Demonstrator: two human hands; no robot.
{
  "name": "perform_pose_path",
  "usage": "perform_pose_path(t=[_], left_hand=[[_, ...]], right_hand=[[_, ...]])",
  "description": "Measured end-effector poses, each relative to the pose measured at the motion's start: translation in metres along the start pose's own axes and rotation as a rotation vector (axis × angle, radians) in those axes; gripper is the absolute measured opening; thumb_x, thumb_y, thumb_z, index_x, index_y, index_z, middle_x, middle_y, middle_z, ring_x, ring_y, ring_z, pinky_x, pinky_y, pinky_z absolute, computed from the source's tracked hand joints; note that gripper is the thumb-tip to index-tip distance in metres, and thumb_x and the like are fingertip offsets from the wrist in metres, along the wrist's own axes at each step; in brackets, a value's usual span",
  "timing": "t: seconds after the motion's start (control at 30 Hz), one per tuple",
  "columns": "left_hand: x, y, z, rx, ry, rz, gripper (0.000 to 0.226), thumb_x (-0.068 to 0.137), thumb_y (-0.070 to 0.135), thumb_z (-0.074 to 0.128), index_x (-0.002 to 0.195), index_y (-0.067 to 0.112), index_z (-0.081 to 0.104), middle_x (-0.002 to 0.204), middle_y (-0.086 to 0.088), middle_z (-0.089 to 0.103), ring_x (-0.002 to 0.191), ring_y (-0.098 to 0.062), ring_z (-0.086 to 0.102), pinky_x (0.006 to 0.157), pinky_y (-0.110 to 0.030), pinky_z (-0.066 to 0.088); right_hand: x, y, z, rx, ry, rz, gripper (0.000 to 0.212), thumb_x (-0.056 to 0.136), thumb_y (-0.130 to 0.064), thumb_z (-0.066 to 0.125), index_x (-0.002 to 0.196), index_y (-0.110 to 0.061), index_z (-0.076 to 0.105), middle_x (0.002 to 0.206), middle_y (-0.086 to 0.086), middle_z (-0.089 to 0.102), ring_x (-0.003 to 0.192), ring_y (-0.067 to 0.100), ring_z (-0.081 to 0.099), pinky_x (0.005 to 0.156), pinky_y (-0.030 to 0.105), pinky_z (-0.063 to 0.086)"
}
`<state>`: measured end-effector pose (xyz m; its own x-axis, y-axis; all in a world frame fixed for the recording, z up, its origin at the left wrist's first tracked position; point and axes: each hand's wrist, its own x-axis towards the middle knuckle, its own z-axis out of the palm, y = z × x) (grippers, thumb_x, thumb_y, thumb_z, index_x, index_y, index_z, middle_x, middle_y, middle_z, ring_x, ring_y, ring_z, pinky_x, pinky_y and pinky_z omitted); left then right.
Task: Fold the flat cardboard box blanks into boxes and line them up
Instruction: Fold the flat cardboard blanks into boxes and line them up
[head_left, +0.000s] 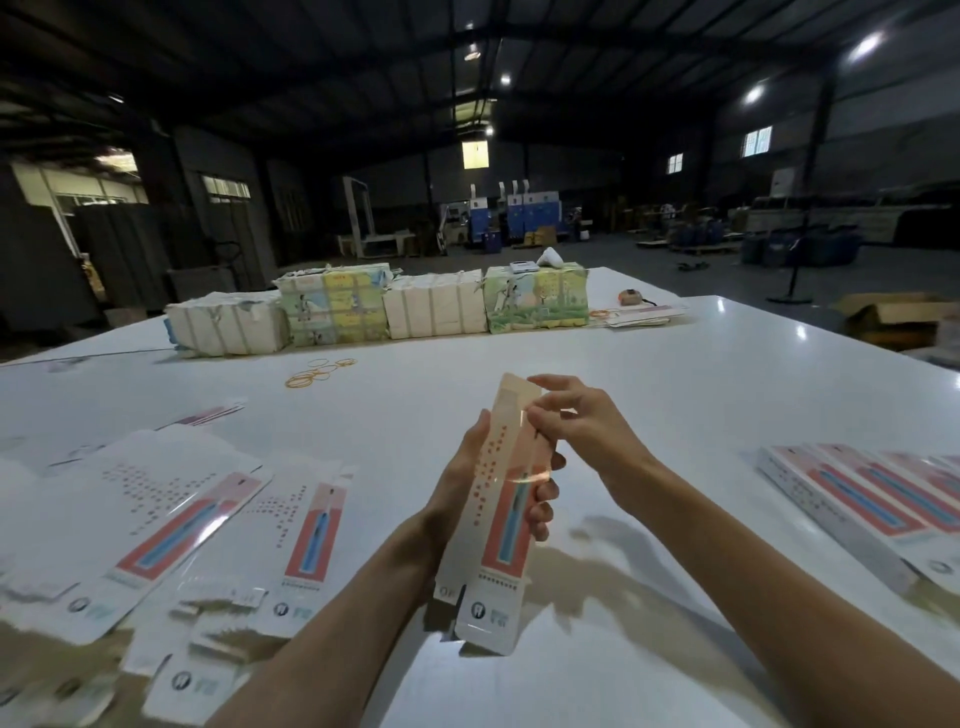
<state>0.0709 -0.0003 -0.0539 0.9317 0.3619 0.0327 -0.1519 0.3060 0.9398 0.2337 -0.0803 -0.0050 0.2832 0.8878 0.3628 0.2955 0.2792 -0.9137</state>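
Sitting within left fingers (543, 491), box (500, 545) seemingly pinched by right fingers (545, 418).

- White table (675, 374): glossy top, reflecting the ceiling lights.
- Four wrapped bundles (436, 306): stood in a row along the far side, touching; two plain white, two with printed pictures.
- Loose rubber bands (319, 373): lay scattered near the bundles.
- Tape measure (630, 297): sat right of the row.
- Brown carton (893, 317): stood open on the floor at right.
- Blue machines (519, 213): stood at the back wall.

Warehouse hall: steel roof trusses (467, 36), machines (519, 208), bundled stacks (332, 306).
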Motion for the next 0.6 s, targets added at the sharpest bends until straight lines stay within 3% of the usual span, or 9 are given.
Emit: perform_pose_path(t=[0.07, 0.17, 0.37, 0.43, 0.53, 0.6], left_hand=[[-0.001, 0.0, 0.003, 0.014, -0.022, -0.008, 0.081, 0.095, 0.079, 0.028, 0.121, 0.007, 0.054, 0.09, -0.01, 0.066, 0.072, -0.021, 0.065, 0.074, -0.034, 0.058], [0.0, -0.003, 0.007, -0.019, -0.056, -0.038, 0.075, 0.095, 0.077, 0.033, 0.118, 0.008, 0.051, 0.085, -0.008, 0.063, 0.067, -0.019, 0.064, 0.071, -0.032, 0.057], [0.002, -0.003, 0.011, -0.055, -0.098, -0.043, 0.072, 0.085, 0.076, 0.063, 0.114, 0.012, 0.049, 0.078, -0.006, 0.061, 0.062, -0.015, 0.061, 0.066, -0.028, 0.057], [0.001, -0.002, 0.011, -0.102, -0.049, -0.054, 0.078, 0.087, 0.078, 0.056, 0.124, 0.01, 0.048, 0.086, -0.009, 0.063, 0.069, -0.017, 0.063, 0.071, -0.03, 0.058], [0.0, -0.003, 0.01, -0.092, 0.022, -0.076, 0.091, 0.091, 0.083, 0.043, 0.136, 0.005, 0.054, 0.109, -0.015, 0.072, 0.092, -0.028, 0.073, 0.086, -0.042, 0.061], [0.0, -0.005, 0.015, -0.079, 0.06, -0.13, 0.093, 0.091, 0.086, 0.04, 0.136, 0.007, 0.059, 0.116, -0.016, 0.073, 0.098, -0.033, 0.073, 0.093, -0.048, 0.059]], right_hand=[[-0.002, -0.002, -0.003, 0.082, -0.044, 0.031, 0.023, 0.101, -0.011, 0.067, 0.084, -0.003, 0.081, 0.135, -0.006, 0.061, 0.094, 0.015, 0.069, 0.07, 0.032, 0.06], [-0.003, -0.001, -0.007, 0.137, -0.104, 0.049, 0.025, 0.101, -0.011, 0.066, 0.09, 0.007, 0.078, 0.137, -0.002, 0.062, 0.093, 0.024, 0.068, 0.068, 0.035, 0.056], [-0.005, 0.003, -0.004, 0.312, -0.194, 0.042, 0.037, 0.1, -0.019, 0.064, 0.102, 0.017, 0.071, 0.138, 0.007, 0.062, 0.096, 0.017, 0.064, 0.068, 0.022, 0.051], [-0.004, 0.006, -0.003, 0.293, -0.147, 0.045, 0.034, 0.101, -0.019, 0.064, 0.1, 0.013, 0.074, 0.135, 0.008, 0.063, 0.089, 0.017, 0.064, 0.07, 0.026, 0.052], [-0.001, 0.01, -0.004, 0.121, 0.034, 0.028, 0.025, 0.101, -0.022, 0.067, 0.099, 0.0, 0.08, 0.132, 0.002, 0.064, 0.11, 0.024, 0.068, 0.092, 0.038, 0.059], [0.002, 0.013, -0.003, 0.071, 0.128, 0.02, 0.023, 0.101, -0.024, 0.067, 0.1, -0.005, 0.08, 0.13, -0.002, 0.063, 0.116, 0.025, 0.067, 0.094, 0.038, 0.06]])
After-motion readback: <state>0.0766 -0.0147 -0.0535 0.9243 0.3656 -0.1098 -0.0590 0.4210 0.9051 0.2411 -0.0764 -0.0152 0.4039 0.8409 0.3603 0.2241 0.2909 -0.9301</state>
